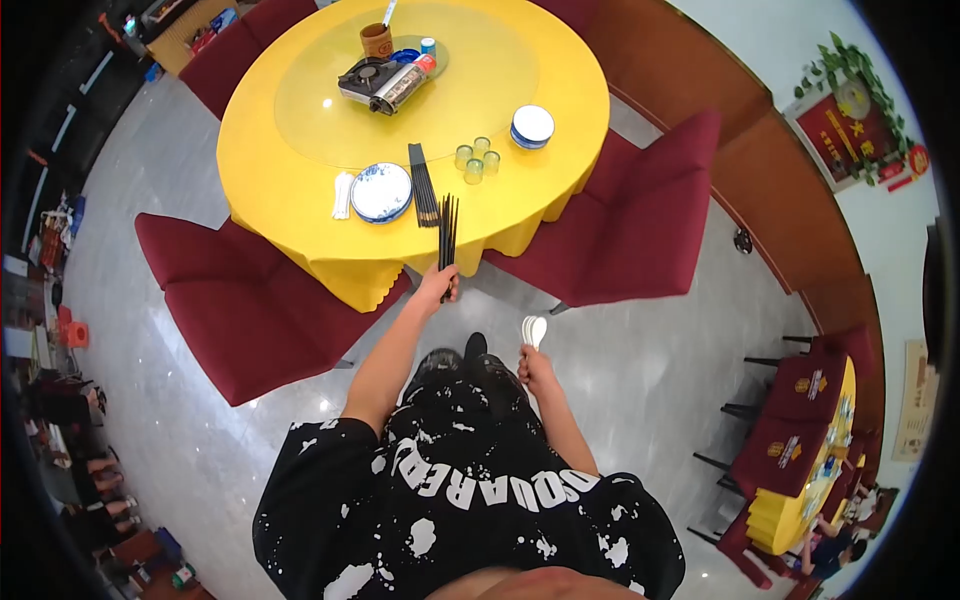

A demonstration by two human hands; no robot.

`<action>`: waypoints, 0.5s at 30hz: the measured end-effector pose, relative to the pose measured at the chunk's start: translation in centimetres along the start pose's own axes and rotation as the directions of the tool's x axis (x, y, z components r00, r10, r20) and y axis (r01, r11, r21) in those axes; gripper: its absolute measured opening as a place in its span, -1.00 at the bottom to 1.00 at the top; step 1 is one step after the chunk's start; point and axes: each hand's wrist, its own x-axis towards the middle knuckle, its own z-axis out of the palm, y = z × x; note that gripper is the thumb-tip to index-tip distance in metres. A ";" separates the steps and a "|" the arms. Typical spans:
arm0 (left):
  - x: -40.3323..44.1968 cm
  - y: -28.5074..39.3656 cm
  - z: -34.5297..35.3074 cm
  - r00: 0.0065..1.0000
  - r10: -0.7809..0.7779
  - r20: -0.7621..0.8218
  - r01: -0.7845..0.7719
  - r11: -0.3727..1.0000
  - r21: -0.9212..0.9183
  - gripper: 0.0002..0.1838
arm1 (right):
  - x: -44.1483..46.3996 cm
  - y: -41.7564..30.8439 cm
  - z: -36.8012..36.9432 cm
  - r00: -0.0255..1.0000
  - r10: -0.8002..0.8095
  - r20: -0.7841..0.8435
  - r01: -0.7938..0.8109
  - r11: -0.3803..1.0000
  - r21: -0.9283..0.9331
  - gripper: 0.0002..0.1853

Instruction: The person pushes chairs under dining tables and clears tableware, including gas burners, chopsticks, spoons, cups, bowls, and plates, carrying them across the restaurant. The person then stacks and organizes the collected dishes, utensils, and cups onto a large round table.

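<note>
My left hand (440, 284) is closed around a bundle of black chopsticks (449, 228), their tips pointing toward the round table. In my right hand (536, 368), lower and further right, are several white soup spoons (534, 331), gripped by the handles with the bowls up. Just beyond the chopsticks, another row of dark chopsticks (421, 180) lies on the yellow tablecloth (510, 205). Left of that row sits a stack of blue-and-white plates (381, 193), with white spoons or wrapped items (342, 196) beside it. Several green glasses (474, 172) stand to the right.
A stack of bowls (532, 127) is on the table's right. A portable gas stove (378, 82) and a brown cup (376, 40) stand on the glass turntable (300, 120). Red chairs (640, 220) flank the near side. Another yellow-covered table (790, 515) is at lower right, people nearby.
</note>
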 end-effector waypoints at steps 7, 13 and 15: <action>11.0 6.3 0.7 0.967 -0.057 -0.249 -0.005 0.971 -0.241 -0.75 | 6.2 -15.8 5.4 0.997 0.001 -0.080 -0.010 0.993 -0.119 -0.82; 17.7 6.5 1.3 0.729 0.306 -0.613 -0.205 0.951 0.232 -0.51 | 11.1 -20.9 8.6 0.990 0.039 -0.137 -0.063 0.982 -0.179 -0.80; 16.4 8.9 2.0 0.744 0.257 -0.616 -0.085 0.952 0.294 -0.35 | 12.8 -21.9 9.4 0.983 0.058 -0.175 -0.100 0.966 -0.240 -0.80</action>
